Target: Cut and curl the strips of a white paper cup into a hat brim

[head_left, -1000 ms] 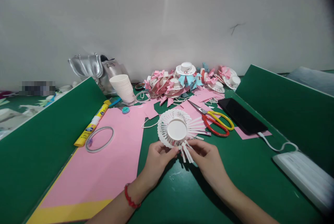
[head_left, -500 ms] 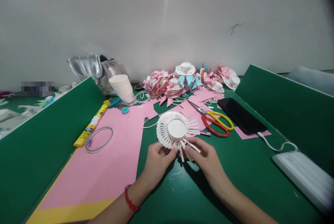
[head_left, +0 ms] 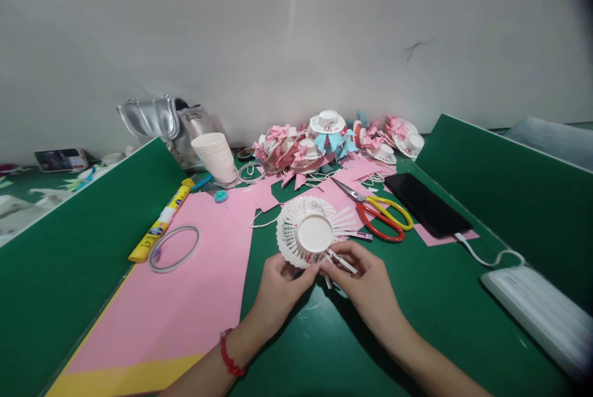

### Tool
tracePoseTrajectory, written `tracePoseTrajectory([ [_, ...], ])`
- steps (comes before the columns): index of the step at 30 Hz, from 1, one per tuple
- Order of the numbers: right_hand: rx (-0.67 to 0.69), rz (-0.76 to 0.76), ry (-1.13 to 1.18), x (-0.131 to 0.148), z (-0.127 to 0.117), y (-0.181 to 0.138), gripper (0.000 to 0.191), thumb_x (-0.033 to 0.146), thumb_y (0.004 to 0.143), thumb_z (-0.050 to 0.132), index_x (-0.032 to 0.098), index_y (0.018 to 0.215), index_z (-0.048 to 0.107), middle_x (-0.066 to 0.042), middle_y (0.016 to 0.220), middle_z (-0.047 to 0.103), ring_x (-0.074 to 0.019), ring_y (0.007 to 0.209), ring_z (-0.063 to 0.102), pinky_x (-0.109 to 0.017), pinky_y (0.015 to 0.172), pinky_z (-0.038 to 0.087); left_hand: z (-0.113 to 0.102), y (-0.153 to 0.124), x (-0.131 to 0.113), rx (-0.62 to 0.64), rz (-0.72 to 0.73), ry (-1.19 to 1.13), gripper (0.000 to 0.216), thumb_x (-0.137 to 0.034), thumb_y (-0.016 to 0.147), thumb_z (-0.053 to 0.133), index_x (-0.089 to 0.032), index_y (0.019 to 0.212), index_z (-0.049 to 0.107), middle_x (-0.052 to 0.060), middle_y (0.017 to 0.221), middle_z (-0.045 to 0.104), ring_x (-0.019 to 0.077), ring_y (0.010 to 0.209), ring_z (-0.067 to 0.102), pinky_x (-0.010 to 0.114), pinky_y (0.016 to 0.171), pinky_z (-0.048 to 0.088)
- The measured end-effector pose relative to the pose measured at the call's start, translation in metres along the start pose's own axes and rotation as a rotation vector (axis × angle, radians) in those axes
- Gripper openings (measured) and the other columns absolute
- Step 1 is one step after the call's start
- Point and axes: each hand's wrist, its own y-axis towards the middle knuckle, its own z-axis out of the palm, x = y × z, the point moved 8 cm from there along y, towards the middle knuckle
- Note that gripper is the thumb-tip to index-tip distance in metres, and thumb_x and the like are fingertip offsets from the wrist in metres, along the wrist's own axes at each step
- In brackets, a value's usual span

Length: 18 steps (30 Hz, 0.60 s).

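Both my hands hold a white paper cup craft [head_left: 311, 231] just above the green table [head_left: 417, 310]. Its wall is cut into strips fanned out around the round base, many curled into loops. My left hand [head_left: 278, 289], with a red bracelet at the wrist, pinches the near edge of the fan. My right hand [head_left: 365, 283] is closed on one loose strip at the lower right of the cup.
Red-and-yellow scissors [head_left: 382, 215] and a black phone [head_left: 426, 204] on a cable lie to the right. A pink sheet [head_left: 185, 286], tape ring [head_left: 174, 248], glue tube [head_left: 160, 224], stacked cups [head_left: 217, 156], silver bag [head_left: 167, 122] sit left. Finished pink and blue crafts [head_left: 333, 137] pile behind.
The loose strips under the cup have been gathered in; my right hand has moved up closer to the cup, and the craft has shifted slightly left.
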Motion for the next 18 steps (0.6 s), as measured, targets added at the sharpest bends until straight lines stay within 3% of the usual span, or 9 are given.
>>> tracePoseTrajectory([
  [6, 0.033, -0.073, -0.116, 0.001, 0.004, -0.002, 0.021, 0.017, 0.067, 0.061, 0.021, 0.081, 0.045, 0.001, 0.074, 0.06, -0.0145, 0.069, 0.061, -0.024, 0.059, 0.05, -0.003, 0.001, 0.008, -0.035, -0.089, -0.036, 0.012, -0.018, 0.054, 0.067, -0.01, 0.064, 0.064, 0.004, 0.066, 0.068, 0.0161, 0.063, 0.059, 0.025, 0.063, 0.047],
  [9, 0.056, -0.268, -0.382, 0.013, 0.008, -0.008, 0.037, 0.011, 0.067, 0.059, 0.023, 0.098, 0.043, -0.003, 0.089, 0.059, -0.0173, 0.079, 0.06, -0.029, 0.067, 0.05, -0.005, 0.002, 0.014, -0.055, -0.124, -0.121, 0.013, -0.016, 0.052, 0.069, -0.011, 0.064, 0.065, 0.002, 0.065, 0.066, 0.0136, 0.061, 0.057, 0.023, 0.06, 0.045],
  [12, 0.115, -0.525, -0.752, 0.026, 0.02, -0.02, 0.044, 0.006, 0.07, 0.053, 0.024, 0.109, 0.043, -0.008, 0.104, 0.054, -0.0196, 0.088, 0.057, -0.032, 0.071, 0.049, -0.007, 0.004, 0.02, -0.068, -0.144, -0.176, 0.011, -0.017, 0.052, 0.069, -0.011, 0.054, 0.06, -0.002, 0.05, 0.058, 0.0095, 0.05, 0.051, 0.02, 0.051, 0.041],
  [15, 0.043, -0.689, -1.05, 0.035, 0.024, -0.027, 0.032, 0.007, 0.075, 0.045, 0.023, 0.102, 0.052, -0.008, 0.098, 0.053, -0.0188, 0.078, 0.056, -0.028, 0.061, 0.046, -0.008, 0.005, 0.021, -0.066, -0.135, -0.181, 0.015, -0.019, 0.055, 0.069, -0.011, 0.052, 0.057, -0.002, 0.05, 0.056, 0.0092, 0.05, 0.049, 0.02, 0.05, 0.039],
  [18, -0.061, -0.822, -1.184, 0.043, 0.024, -0.032, 0.023, 0.011, 0.079, 0.043, 0.023, 0.091, 0.058, -0.007, 0.09, 0.053, -0.0169, 0.07, 0.052, -0.026, 0.056, 0.041, -0.007, 0.006, 0.02, -0.044, -0.127, -0.177, 0.016, -0.022, 0.057, 0.069, -0.011, 0.053, 0.057, -0.001, 0.052, 0.056, 0.0101, 0.052, 0.049, 0.021, 0.052, 0.039],
])
